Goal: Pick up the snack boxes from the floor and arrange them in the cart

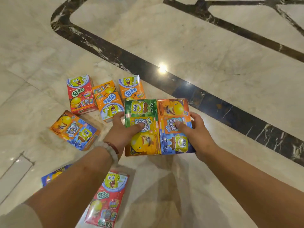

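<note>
Two snack boxes are held side by side above the floor. My left hand (122,130) grips the green and yellow box (141,109), thumb lying across its top. My right hand (195,132) grips the orange and blue box (174,143) pressed against it. On the floor lie more boxes: a red one (80,94), an orange one (107,100), another orange one (131,88) partly behind the held pair, an orange and blue one (74,130), a red one (107,198) near my left forearm, and a blue one (54,174) mostly hidden by that arm. No cart is in view.
The floor is polished pale marble (181,46) with dark inlaid bands (205,99) running diagonally to the right of the boxes. A metal floor strip (14,171) sits at the lower left.
</note>
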Available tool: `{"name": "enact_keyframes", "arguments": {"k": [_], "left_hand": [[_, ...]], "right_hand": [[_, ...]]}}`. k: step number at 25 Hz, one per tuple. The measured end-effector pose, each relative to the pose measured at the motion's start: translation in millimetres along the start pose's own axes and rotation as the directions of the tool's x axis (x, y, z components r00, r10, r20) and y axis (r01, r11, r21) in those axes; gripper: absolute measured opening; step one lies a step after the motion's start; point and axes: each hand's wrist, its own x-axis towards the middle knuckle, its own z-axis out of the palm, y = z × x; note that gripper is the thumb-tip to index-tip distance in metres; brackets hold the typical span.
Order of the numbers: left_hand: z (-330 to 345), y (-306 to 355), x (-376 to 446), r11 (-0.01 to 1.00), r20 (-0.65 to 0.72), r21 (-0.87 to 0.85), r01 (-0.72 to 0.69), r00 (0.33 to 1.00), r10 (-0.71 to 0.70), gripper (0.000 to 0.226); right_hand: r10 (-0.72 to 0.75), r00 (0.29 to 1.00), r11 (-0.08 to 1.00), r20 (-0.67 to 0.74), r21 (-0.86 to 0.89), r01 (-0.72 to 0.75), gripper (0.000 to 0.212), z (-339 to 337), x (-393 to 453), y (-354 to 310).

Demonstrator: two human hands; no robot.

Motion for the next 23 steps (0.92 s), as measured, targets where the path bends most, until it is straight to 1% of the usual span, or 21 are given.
{"name": "enact_keyframes", "arguments": {"k": [3,6,7,10,11,13,14,15,17,18,21,23], "left_hand": [[-3,106,-67,0.997,0.045,0.031,-0.072,0.996,0.071,0.063],[-5,229,-145,0.979,0.144,0.105,-0.175,0.977,0.159,0.083],[-4,277,-177,0.969,0.171,0.122,-0.215,0.966,0.193,0.083],[-2,411,-279,0.936,0.236,0.138,-0.323,0.929,0.286,0.081],[-1,452,-313,0.919,0.253,0.154,-0.363,0.913,0.319,0.076],[0,536,-387,0.865,0.313,0.187,-0.466,0.863,0.397,0.054],[1,569,-420,0.835,0.344,0.19,-0.517,0.831,0.437,0.049],[3,603,-456,0.805,0.349,0.193,-0.561,0.806,0.478,0.05],[10,658,-521,0.773,0.363,0.146,-0.617,0.761,0.538,0.055],[14,678,-553,0.751,0.375,0.12,-0.649,0.73,0.571,0.052],[30,721,-624,0.662,0.405,0.104,-0.742,0.64,0.653,0.037],[43,730,-661,0.631,0.436,0.063,-0.773,0.59,0.68,0.022]], "right_hand": [[-0.034,0.996,0.996,0.077,0.088,0.027,0.035,-12,-59,-101],[-0.153,0.985,0.984,0.078,0.108,0.145,0.032,-29,-132,-225],[-0.193,0.979,0.976,0.07,0.114,0.185,0.033,-38,-165,-276],[-0.313,0.946,0.945,0.079,0.119,0.303,0.033,-61,-258,-412],[-0.344,0.936,0.935,0.077,0.114,0.335,0.032,-67,-289,-451],[-0.423,0.905,0.903,0.054,0.104,0.416,0.037,-82,-355,-533],[-0.465,0.884,0.882,0.043,0.11,0.458,0.039,-89,-386,-566],[-0.508,0.861,0.857,0.025,0.109,0.503,0.039,-96,-416,-598],[-0.582,0.813,0.807,-0.008,0.11,0.579,0.038,-113,-478,-649],[-0.615,0.788,0.782,-0.016,0.114,0.613,0.037,-121,-506,-669],[-0.687,0.724,0.715,-0.068,0.114,0.69,0.032,-146,-576,-711],[-0.718,0.685,0.679,-0.126,0.094,0.728,0.032,-165,-617,-723]]}}
